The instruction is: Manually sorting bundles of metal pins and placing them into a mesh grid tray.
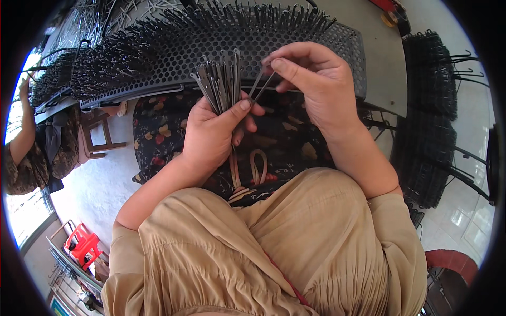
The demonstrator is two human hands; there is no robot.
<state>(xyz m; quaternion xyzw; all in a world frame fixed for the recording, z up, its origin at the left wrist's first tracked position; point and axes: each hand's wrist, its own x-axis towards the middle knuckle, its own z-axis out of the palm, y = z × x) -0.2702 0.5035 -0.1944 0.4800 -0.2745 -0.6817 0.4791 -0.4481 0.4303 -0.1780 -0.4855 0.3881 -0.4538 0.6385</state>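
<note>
My left hand (208,131) is closed around a bundle of thin dark metal rods (221,79), which fan upward with small rounded or looped ends. Up and to the right, my right hand (324,87) pinches the tips of a pair of similar rods (260,83) between thumb and fingers. The lower ends of this pair meet at my left thumb and form a narrow V. Whether the two are joined there I cannot tell. Both hands are above my lap, over a black floral cloth (158,121).
Beyond my hands, a black perforated tray (174,63) bears dense rows of dark hooked rods (121,58). Black racks of similar pieces (427,121) stand at the right. On the left are another person's arm (23,124), a wooden stool (100,134) and a red plastic chair (83,243).
</note>
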